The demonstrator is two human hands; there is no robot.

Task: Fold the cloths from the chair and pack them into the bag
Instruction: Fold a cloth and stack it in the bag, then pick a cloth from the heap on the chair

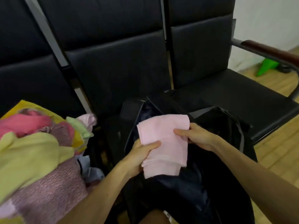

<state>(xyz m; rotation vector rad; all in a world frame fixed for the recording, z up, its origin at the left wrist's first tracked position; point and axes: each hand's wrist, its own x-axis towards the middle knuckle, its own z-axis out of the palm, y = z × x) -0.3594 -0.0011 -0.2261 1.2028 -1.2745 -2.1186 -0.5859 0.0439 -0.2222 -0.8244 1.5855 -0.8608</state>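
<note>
Pink cloth [163, 139] | left hand [142, 152], right hand [197, 136] grip it | over open bag [186, 191]

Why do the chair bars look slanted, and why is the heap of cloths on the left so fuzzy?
Head view: the wide-angle lens tilts the chair bars near the edges; the cloth heap is smeared, probably by motion blur, while the pink cloth between left hand and right hand looks sharper; light is soft, without glare, and the black bag shows little detail.
</note>
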